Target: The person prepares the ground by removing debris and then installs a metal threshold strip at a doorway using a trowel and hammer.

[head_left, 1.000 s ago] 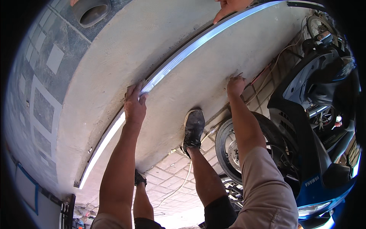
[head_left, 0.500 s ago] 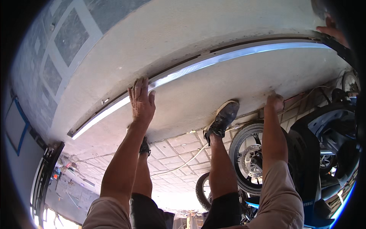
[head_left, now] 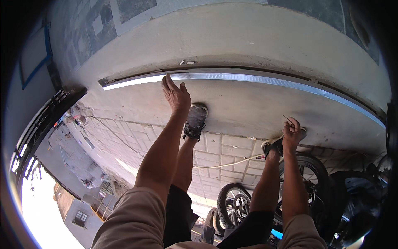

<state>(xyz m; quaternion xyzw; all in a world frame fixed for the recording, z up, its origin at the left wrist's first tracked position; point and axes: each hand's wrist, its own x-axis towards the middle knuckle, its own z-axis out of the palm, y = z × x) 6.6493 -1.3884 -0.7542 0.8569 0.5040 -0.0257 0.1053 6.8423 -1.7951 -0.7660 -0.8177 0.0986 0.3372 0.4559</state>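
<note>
A long shiny metal rail [head_left: 244, 77] runs along a narrow groove in the smooth grey concrete. My left hand [head_left: 177, 96] is open, its fingers spread and its fingertips at the rail's near edge toward the left end. My right hand [head_left: 292, 130] is closed in a pinch on a thin dark stick [head_left: 286, 118], held above the concrete near my right shoe [head_left: 273, 145]. What kind of stick it is, I cannot make out. Two small pale pieces [head_left: 190, 62] lie just beyond the groove.
My left shoe [head_left: 195, 120] rests on the concrete, below the rail. Nearer to me are paving bricks [head_left: 232, 147] with a pale cable [head_left: 226, 165] across them. Motorbike wheels [head_left: 234, 204] stand close on the right. A dark sliding gate frame [head_left: 49, 120] is at the left.
The view has swung to the right along the rail. My right hand has lifted from the concrete edge, and the thin stick now shows in it. Another person's hand at upper right has left view.
</note>
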